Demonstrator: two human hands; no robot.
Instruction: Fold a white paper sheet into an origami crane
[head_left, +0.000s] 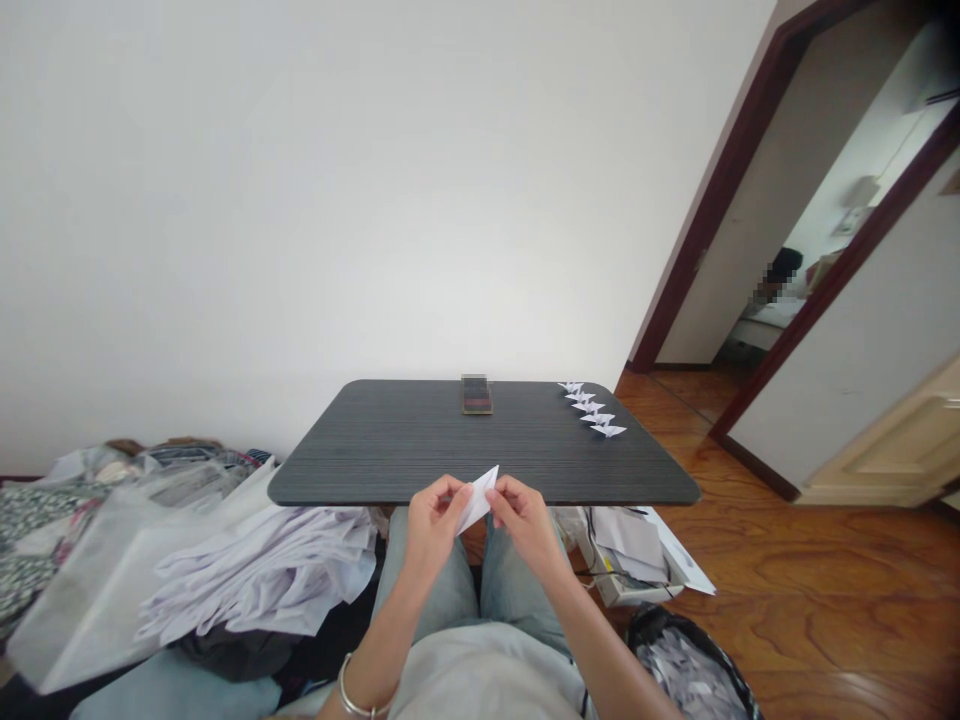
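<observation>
Below the dark table's [375, 450] near edge, both hands' fingers [450, 493] pinch a folded white paper [478, 500].

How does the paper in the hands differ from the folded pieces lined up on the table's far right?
The held paper is pinched between the left hand and right hand above the near edge of the table; the row of folded pieces rests on it. The held paper is one flat pointed shape; the row holds five seemingly winged pieces. Both are white paper.
</observation>
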